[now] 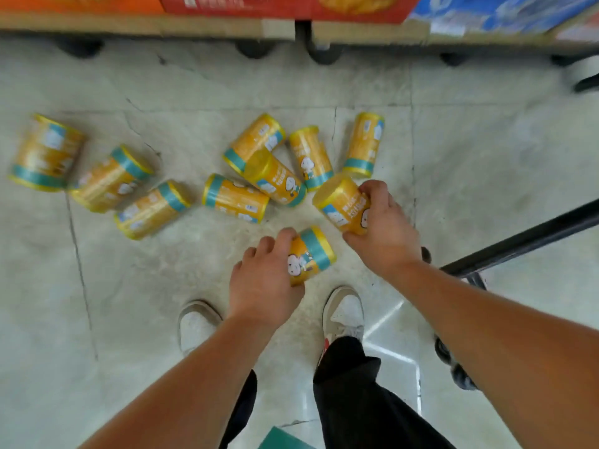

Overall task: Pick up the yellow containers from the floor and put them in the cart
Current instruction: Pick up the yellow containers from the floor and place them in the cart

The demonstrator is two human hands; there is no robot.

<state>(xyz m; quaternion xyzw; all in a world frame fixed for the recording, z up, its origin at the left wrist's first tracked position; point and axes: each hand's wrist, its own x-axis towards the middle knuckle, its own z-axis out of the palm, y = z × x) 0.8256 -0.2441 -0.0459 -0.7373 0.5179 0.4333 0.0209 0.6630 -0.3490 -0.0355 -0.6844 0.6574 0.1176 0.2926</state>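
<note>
Two bare forearms reach down from the bottom edge, over black trousers and a green corner of something cut off by the frame. Beyond them stand the left shoe and the right shoe, both white, on the pale tiled floor.

Just past the toes, the left hand curls round a yellow container lying on its side, with its teal band and yellow rim toward the right. Slightly farther out and just beside it, the right hand is clamped on a second container, tilted with its yellow lid pointing up and left. Whether either one has left the floor cannot be told.

To the right, the black frame of the cart slants across, with a dark wheel below it.

Farther on, eight loose containers lie on the floor. Three sit in a loose row at the left and five are bunched in the middle, some touching.

At the far edge, a wooden shelf carries orange, red and blue boxes.
</note>
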